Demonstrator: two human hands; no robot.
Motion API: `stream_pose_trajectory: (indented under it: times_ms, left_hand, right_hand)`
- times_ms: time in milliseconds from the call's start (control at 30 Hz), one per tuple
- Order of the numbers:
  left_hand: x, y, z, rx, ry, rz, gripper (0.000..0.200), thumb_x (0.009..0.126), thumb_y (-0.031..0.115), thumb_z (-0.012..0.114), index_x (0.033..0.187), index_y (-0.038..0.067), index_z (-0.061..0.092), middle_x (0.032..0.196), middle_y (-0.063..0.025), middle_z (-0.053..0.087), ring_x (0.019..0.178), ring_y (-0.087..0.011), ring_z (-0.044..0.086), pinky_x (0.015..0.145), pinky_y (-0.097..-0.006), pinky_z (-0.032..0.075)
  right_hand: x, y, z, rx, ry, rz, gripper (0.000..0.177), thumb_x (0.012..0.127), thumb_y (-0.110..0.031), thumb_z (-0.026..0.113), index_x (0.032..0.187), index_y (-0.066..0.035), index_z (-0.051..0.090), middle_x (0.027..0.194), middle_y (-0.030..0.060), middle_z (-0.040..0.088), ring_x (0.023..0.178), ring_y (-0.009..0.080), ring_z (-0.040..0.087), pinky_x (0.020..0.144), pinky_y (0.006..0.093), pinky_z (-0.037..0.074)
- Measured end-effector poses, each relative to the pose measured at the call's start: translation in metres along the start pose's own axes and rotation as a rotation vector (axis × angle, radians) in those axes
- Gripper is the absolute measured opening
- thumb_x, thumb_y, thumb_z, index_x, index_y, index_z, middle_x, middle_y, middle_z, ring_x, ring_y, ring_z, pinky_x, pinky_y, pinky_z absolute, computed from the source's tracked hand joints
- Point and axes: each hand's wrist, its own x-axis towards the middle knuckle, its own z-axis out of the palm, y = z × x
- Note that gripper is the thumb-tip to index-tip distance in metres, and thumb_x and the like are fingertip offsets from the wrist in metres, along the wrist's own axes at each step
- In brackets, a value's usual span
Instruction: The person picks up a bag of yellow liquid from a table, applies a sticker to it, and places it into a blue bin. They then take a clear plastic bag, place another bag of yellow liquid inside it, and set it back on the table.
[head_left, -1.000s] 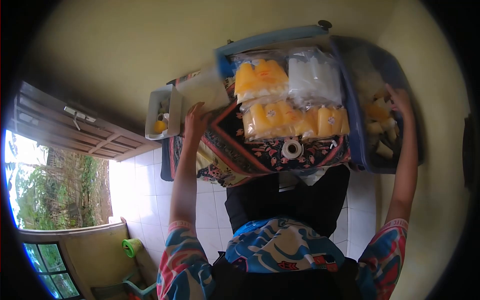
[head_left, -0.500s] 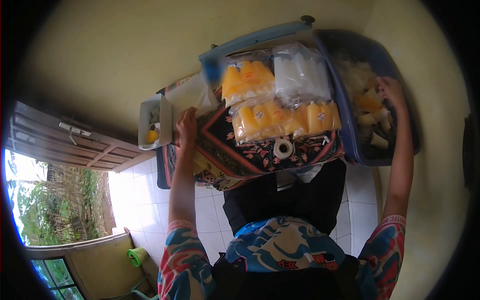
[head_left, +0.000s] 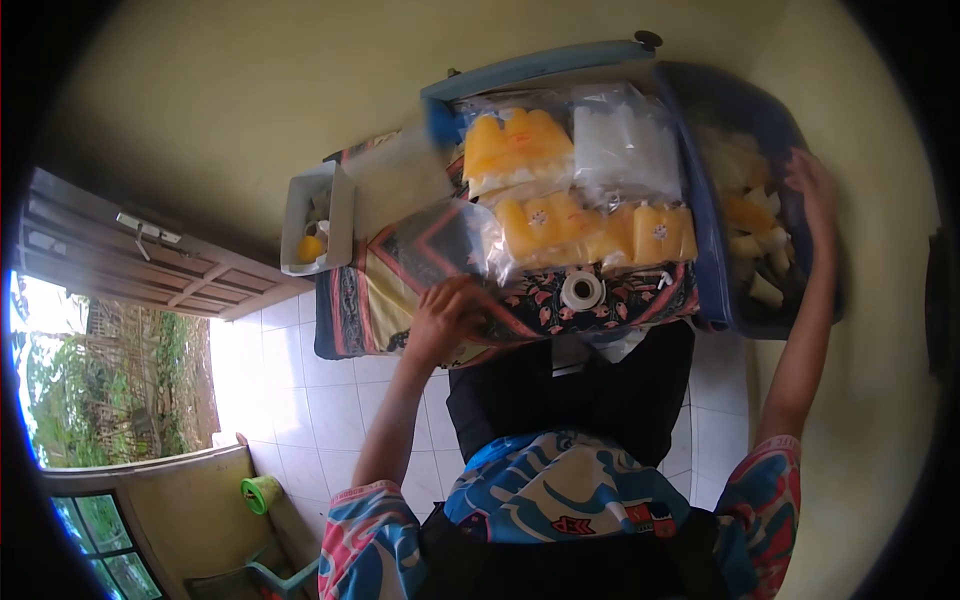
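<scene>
My left hand (head_left: 447, 312) is closed on the near edge of a clear plastic bag (head_left: 435, 240), which lies over the patterned cloth (head_left: 375, 275) at the table's front. Behind it sits a stack of translucent plastic sheets or bags (head_left: 395, 178). On the right, my right hand (head_left: 812, 188) hovers at the inner right side of a dark blue tub (head_left: 706, 255), fingers apart and slightly blurred, with nothing visible in them. Pale rolled or folded pieces and an orange one (head_left: 748, 214) lie in the tub below that hand.
Packs of orange pouches (head_left: 517, 145) and white ones (head_left: 626, 150) fill the table's middle, with more orange packs (head_left: 560, 230) in front. A tape roll (head_left: 582, 291) lies near the front edge. At left stands a white container (head_left: 340, 215) with a yellow item (head_left: 311, 247).
My left hand has moved from the stack of sheets toward the front edge, drawing a clear plastic bag with it. My right hand has lifted slightly rightward, away from the tub's contents.
</scene>
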Motion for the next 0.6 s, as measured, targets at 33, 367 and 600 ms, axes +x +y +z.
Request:
stream_pose_trajectory:
  times_ms: [33,367,600]
  left_hand:
    - [-0.003,0.006,-0.001,-0.011,0.0,-0.008,0.034,0.069,0.013,0.076,0.102,0.011,0.068,0.11,-0.0062,0.067,0.103,-0.0279,0.063,0.088,-0.0387,0.049]
    - [-0.038,0.019,0.009,-0.245,-0.097,-0.055,0.039,0.068,0.016,0.079,0.105,0.011,0.069,0.114,-0.0043,0.067,0.106,-0.026,0.062,0.089,-0.0398,0.048]
    - [-0.046,0.015,-0.012,-0.02,0.063,-0.179,0.027,0.07,0.007,0.075,0.097,0.009,0.071,0.107,-0.0047,0.069,0.104,-0.0254,0.062,0.083,-0.0396,0.049]
  right_hand:
    - [-0.011,-0.014,0.005,0.005,0.021,-0.035,0.03,0.098,-0.024,0.059,0.116,-0.001,0.065,0.093,0.0071,0.068,0.075,0.0105,0.062,0.072,0.0236,0.05]
    - [-0.17,-0.116,0.119,0.3,-0.337,-0.102,0.019,0.094,-0.013,0.063,0.106,0.002,0.067,0.091,0.0092,0.07,0.081,0.0125,0.068,0.072,0.0264,0.054]
    - [-0.26,-0.137,0.235,0.394,-0.937,-0.16,0.022,0.087,-0.013,0.071,0.104,0.0,0.068,0.085,0.0131,0.071,0.075,0.0194,0.072,0.065,0.0282,0.056]
